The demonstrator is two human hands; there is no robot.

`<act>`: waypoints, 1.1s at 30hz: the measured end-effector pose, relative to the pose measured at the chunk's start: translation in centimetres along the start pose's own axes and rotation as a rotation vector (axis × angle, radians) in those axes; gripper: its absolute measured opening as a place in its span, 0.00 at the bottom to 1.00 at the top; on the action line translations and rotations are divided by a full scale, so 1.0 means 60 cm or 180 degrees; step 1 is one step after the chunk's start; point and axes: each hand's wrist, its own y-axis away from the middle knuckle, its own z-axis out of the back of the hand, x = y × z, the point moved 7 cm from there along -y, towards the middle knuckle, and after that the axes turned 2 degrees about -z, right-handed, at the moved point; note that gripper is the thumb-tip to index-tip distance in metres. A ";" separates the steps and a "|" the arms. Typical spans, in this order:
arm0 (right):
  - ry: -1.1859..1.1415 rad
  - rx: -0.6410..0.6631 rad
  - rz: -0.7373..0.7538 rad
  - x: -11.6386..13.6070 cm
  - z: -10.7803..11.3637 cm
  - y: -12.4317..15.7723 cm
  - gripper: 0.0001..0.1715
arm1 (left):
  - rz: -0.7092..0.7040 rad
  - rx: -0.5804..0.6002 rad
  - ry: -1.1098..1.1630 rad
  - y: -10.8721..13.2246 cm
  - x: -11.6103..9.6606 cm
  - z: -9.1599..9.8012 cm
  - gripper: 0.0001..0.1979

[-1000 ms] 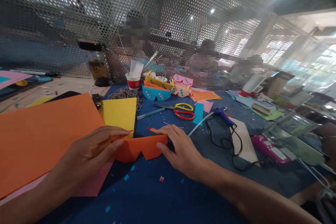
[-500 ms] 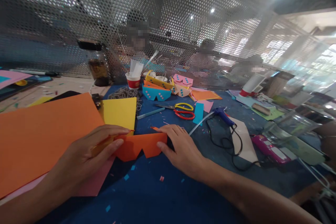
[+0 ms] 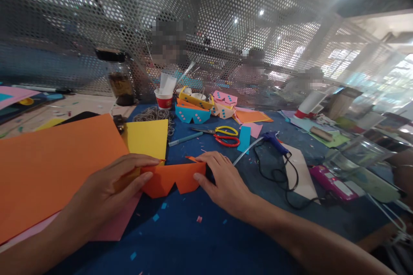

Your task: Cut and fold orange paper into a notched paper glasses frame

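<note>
Between my two hands is a folded pair of orange paper glasses (image 3: 174, 177), its front facing me with a V-shaped nose notch at the lower edge. My left hand (image 3: 112, 184) pinches its left end between thumb and fingers. At the right end my right hand (image 3: 219, 180) grips the paper, thumb in front and fingers behind. Small blue paper squares (image 3: 156, 218) and a pink scrap (image 3: 199, 219) lie on the blue table (image 3: 193, 249) just below. Behind the hands rest scissors (image 3: 226, 135) with one yellow and one red handle, and a blue pen (image 3: 186, 139).
Orange sheets (image 3: 64, 172) and a yellow sheet (image 3: 146, 139) lie left. Finished paper glasses (image 3: 192, 114) stand at the back near a paper cup (image 3: 163, 99) and jar (image 3: 119, 81). A blue glue gun (image 3: 274, 142) with a cord and a magenta device (image 3: 334, 183) lie right.
</note>
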 end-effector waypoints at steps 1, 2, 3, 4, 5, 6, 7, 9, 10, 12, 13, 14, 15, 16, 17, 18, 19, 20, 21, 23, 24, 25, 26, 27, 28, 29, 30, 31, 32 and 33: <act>0.0009 -0.0004 -0.0002 0.000 0.000 0.000 0.19 | -0.0003 0.0006 0.0003 0.000 0.000 -0.001 0.24; 0.0020 -0.0003 -0.0005 0.001 0.001 0.000 0.20 | -0.0005 0.0011 0.0012 0.000 0.000 -0.002 0.23; 0.0033 0.0006 -0.0010 0.001 0.001 -0.001 0.20 | -0.0014 0.0013 0.0026 0.000 -0.001 -0.002 0.23; 0.0043 0.0025 -0.0018 0.002 0.001 -0.001 0.20 | -0.0018 -0.0007 0.0038 0.001 -0.001 -0.002 0.23; 0.0050 0.0051 -0.0026 0.003 0.001 -0.001 0.20 | -0.0020 -0.0026 0.0046 0.001 -0.001 -0.002 0.23; 0.0053 0.0077 -0.0035 0.003 0.001 -0.002 0.20 | -0.0026 -0.0021 0.0050 0.001 -0.001 -0.003 0.23; 0.0054 0.0091 -0.0042 0.004 0.001 -0.002 0.20 | -0.0030 -0.0016 0.0051 0.001 -0.001 -0.003 0.22; 0.0049 0.0077 -0.0046 0.004 0.003 -0.002 0.21 | -0.0046 -0.0005 0.0050 0.001 -0.001 -0.003 0.22; 0.0046 0.0070 -0.0040 0.004 0.003 -0.003 0.22 | -0.0063 0.0004 0.0052 0.001 -0.001 -0.003 0.22; 0.0047 0.0089 -0.0028 0.004 0.002 -0.003 0.22 | -0.0088 0.0007 0.0059 -0.001 -0.002 -0.004 0.22; 0.0050 0.0104 -0.0025 0.003 0.002 -0.003 0.22 | -0.0092 0.0014 0.0070 -0.001 -0.002 -0.004 0.21; 0.0055 0.0114 -0.0025 0.003 0.001 -0.003 0.21 | -0.0095 0.0008 0.0086 -0.001 -0.002 -0.004 0.21; 0.0056 0.0115 -0.0023 0.002 0.001 -0.003 0.21 | -0.0089 0.0011 0.0101 -0.001 -0.002 -0.004 0.21; 0.0053 0.0107 -0.0020 0.002 0.002 -0.003 0.21 | -0.0076 0.0007 0.0112 -0.001 -0.002 -0.004 0.22; 0.0047 0.0096 -0.0013 0.002 0.002 -0.002 0.21 | -0.0061 0.0002 0.0116 0.000 -0.001 -0.004 0.22; 0.0040 0.0085 -0.0007 0.003 0.002 -0.002 0.21 | -0.0045 -0.0006 0.0112 0.000 -0.001 -0.004 0.23; 0.0034 0.0074 -0.0003 0.003 0.002 -0.002 0.21 | -0.0031 -0.0015 0.0099 0.001 -0.001 -0.003 0.23; 0.0028 0.0058 -0.0003 0.003 0.003 -0.001 0.21 | -0.0013 -0.0023 0.0084 0.002 0.000 -0.003 0.23; 0.0024 0.0038 -0.0003 0.004 0.003 -0.001 0.21 | -0.0003 -0.0027 0.0073 0.003 0.000 -0.003 0.23; 0.0017 -0.0003 -0.0002 0.004 0.004 -0.001 0.21 | 0.0022 -0.0035 0.0053 0.003 0.000 -0.001 0.22; 0.0012 -0.0012 0.0009 0.004 0.005 -0.001 0.20 | 0.0030 -0.0028 0.0045 0.002 -0.001 -0.001 0.22; 0.0007 -0.0009 0.0028 0.004 0.005 -0.001 0.20 | 0.0032 -0.0021 0.0039 0.002 -0.001 -0.001 0.22; 0.0007 -0.0004 0.0045 0.004 0.005 -0.001 0.20 | 0.0029 -0.0009 0.0040 0.001 -0.002 0.000 0.22; 0.0010 0.0000 0.0055 0.004 0.004 -0.001 0.20 | 0.0021 0.0003 0.0048 0.000 -0.003 0.000 0.22; 0.0013 0.0003 0.0060 0.004 0.004 -0.001 0.20 | 0.0015 0.0011 0.0061 -0.001 -0.004 0.000 0.23; 0.0016 0.0004 0.0060 0.004 0.004 -0.001 0.20 | 0.0013 0.0019 0.0080 -0.002 -0.004 0.000 0.23; 0.0021 -0.0002 0.0055 0.004 0.004 -0.001 0.19 | 0.0020 0.0028 0.0100 -0.002 -0.004 0.000 0.23; 0.0023 -0.0012 0.0050 0.003 0.003 -0.001 0.19 | 0.0026 0.0046 0.0117 -0.001 -0.003 -0.002 0.24; 0.0021 -0.0023 0.0054 0.004 0.003 -0.001 0.18 | 0.0039 0.0067 0.0132 0.000 -0.001 -0.004 0.24; 0.0017 -0.0029 0.0062 0.004 0.003 -0.001 0.18 | 0.0059 0.0078 0.0151 0.002 0.002 -0.006 0.24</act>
